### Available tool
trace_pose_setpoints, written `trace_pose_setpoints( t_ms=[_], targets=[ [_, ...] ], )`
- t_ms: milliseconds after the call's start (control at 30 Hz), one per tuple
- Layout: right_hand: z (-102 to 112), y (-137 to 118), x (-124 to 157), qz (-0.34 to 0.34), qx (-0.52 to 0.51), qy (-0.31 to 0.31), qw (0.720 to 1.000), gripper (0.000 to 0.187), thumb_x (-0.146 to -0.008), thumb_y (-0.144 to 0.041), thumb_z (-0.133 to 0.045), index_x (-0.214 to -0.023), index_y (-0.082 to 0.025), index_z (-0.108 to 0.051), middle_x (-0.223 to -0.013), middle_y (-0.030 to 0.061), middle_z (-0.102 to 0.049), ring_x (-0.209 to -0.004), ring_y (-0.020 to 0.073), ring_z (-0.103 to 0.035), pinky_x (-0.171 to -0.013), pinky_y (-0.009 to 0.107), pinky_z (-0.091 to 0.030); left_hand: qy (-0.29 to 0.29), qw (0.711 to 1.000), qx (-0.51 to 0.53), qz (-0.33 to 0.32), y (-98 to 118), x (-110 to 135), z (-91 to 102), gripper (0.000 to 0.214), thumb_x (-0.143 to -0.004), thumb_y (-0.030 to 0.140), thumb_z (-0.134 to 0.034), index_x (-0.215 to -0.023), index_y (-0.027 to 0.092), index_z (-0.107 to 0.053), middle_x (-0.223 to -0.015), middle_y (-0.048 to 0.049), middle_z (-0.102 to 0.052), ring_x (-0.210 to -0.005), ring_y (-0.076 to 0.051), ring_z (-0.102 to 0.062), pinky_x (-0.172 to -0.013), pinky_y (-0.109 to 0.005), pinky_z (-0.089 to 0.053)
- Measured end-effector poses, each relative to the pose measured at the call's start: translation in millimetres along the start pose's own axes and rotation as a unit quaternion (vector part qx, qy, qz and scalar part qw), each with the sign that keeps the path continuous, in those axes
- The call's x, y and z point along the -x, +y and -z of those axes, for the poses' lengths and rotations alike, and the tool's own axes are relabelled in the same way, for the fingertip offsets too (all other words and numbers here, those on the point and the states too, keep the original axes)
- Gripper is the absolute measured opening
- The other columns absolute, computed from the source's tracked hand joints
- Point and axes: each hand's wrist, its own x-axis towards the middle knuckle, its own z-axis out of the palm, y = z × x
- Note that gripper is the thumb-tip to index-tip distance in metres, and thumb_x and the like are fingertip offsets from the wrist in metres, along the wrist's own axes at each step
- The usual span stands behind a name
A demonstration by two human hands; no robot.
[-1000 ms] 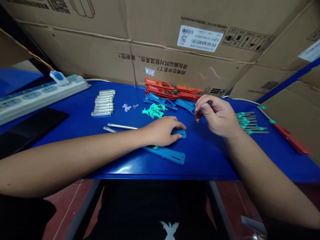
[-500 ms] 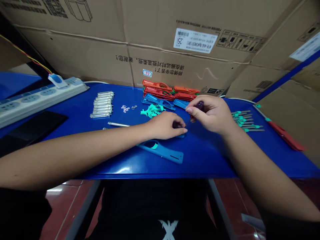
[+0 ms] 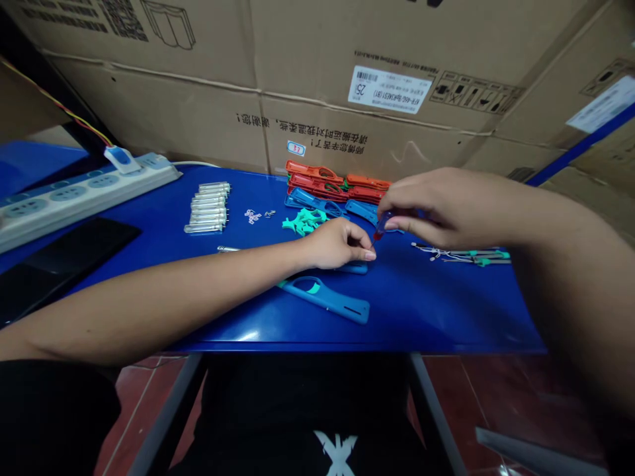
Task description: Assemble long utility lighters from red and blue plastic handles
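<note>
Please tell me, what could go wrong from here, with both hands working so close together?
The thin tip of the small red-handled tool in the right hand is very close to the fingers of the left hand, so it might prick them. The loose small metal pieces on the blue table could perhaps get knocked and lost.

Large cardboard cartons stacked behind a blue table, red floor tiles beneath.
</note>
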Motion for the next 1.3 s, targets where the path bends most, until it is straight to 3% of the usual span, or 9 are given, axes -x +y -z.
trace_pose_setpoints(
  t_ms=[133,233,367,567,767,967,1067,1200,1300],
  targets=[
    [2.2,8.5,-10.1,-0.069,0.093,0.008,0.993,0.048,-0.095,-0.057,-0.049,-0.071,-0.021,-0.069,-0.056,0.0041,-0.059,-0.068,0.0220,-0.062,-0.063,0.034,-0.039,0.000,0.999,-0.048,-0.010,2.0,0.8,-0.8,0.007,-0.082,0.019,-0.073,-0.083,0.016,-0.079,-0.086,-0.0012,-0.079,-0.080,-0.014,-0.070,-0.077,-0.024,-0.049],
    [7.6,15.1,-8.8,-0.031,0.083,0.030,0.996,0.039,-0.091,-0.060,-0.057,-0.087,-0.025,-0.074,-0.071,0.0039,-0.069,-0.075,0.0223,-0.064,-0.064,0.034,-0.041,0.007,0.997,-0.077,-0.011,1.3,1.1,-1.9,0.010,-0.084,0.021,-0.072,-0.086,0.017,-0.080,-0.090,-0.0030,-0.079,-0.083,-0.016,-0.071,-0.077,-0.025,-0.050],
    [17.7,14.9,-5.3,0.043,0.062,-0.026,0.997,0.026,-0.096,-0.046,-0.055,-0.104,-0.028,-0.072,-0.093,0.0038,-0.075,-0.075,0.0189,-0.064,-0.064,0.034,-0.043,0.005,0.996,-0.090,-0.026,0.2,1.2,-2.0,0.011,-0.084,0.020,-0.070,-0.088,0.018,-0.081,-0.092,-0.0037,-0.079,-0.088,-0.017,-0.072,-0.080,-0.027,-0.052],
    [8.7,5.4,-4.7,-0.074,0.155,0.001,0.985,0.048,-0.096,-0.057,-0.048,-0.070,-0.023,-0.069,-0.060,0.0063,-0.064,-0.061,0.0203,-0.059,-0.057,0.034,-0.034,-0.018,0.993,-0.108,-0.042,0.9,0.7,-1.1,0.015,-0.086,0.015,-0.066,-0.086,0.017,-0.080,-0.091,-0.0033,-0.078,-0.084,-0.015,-0.071,-0.081,-0.026,-0.051],
    [19.5,8.3,2.8,0.007,0.006,-0.002,1.000,0.037,-0.091,-0.059,-0.055,-0.099,-0.028,-0.074,-0.087,0.0046,-0.075,-0.070,0.0203,-0.064,-0.060,0.034,-0.040,-0.029,0.992,-0.119,-0.034,-0.9,-1.3,-1.4,0.016,-0.088,0.015,-0.064,-0.089,0.016,-0.080,-0.092,-0.0037,-0.078,-0.085,-0.015,-0.070,-0.080,-0.026,-0.050],
    [-2.2,-0.5,-1.9,-0.052,0.145,0.015,0.988,0.045,-0.094,-0.052,-0.051,-0.065,-0.022,-0.069,-0.058,0.0064,-0.063,-0.060,0.0204,-0.058,-0.055,0.033,-0.031,-0.048,0.986,-0.130,-0.089,-3.9,2.9,-2.2,0.018,-0.089,0.030,-0.067,-0.095,0.018,-0.079,-0.092,-0.0030,-0.078,-0.082,-0.014,-0.068,-0.076,-0.024,-0.048],
    [-13.7,-14.7,-10.5,-0.088,0.165,0.050,0.981,0.053,-0.097,-0.051,-0.044,-0.060,-0.021,-0.066,-0.052,0.0061,-0.058,-0.056,0.0193,-0.055,-0.053,0.033,-0.026,-0.055,0.986,-0.130,-0.084,-5.6,2.9,-2.3,0.020,-0.091,0.030,-0.063,-0.093,0.018,-0.078,-0.090,-0.0026,-0.078,-0.082,-0.013,-0.069,-0.077,-0.024,-0.048],
    [-9.1,-19.6,-13.1,-0.107,0.102,0.082,0.986,0.048,-0.094,-0.057,-0.049,-0.069,-0.021,-0.069,-0.054,0.0043,-0.059,-0.055,0.0178,-0.055,-0.053,0.031,-0.027,-0.047,0.988,-0.126,-0.075,-6.4,1.4,-0.8,0.018,-0.090,0.027,-0.062,-0.090,0.017,-0.078,-0.089,-0.0021,-0.078,-0.082,-0.013,-0.069,-0.079,-0.023,-0.048],
    [5.1,-10.3,-2.9,-0.028,0.001,0.021,0.999,0.036,-0.091,-0.053,-0.055,-0.093,-0.022,-0.073,-0.076,0.0048,-0.071,-0.067,0.0190,-0.061,-0.058,0.031,-0.038,-0.053,0.991,-0.109,-0.062,-5.6,1.4,0.3,0.019,-0.090,0.027,-0.062,-0.089,0.016,-0.078,-0.091,-0.0030,-0.077,-0.082,-0.014,-0.069,-0.078,-0.024,-0.048]
  ],
)
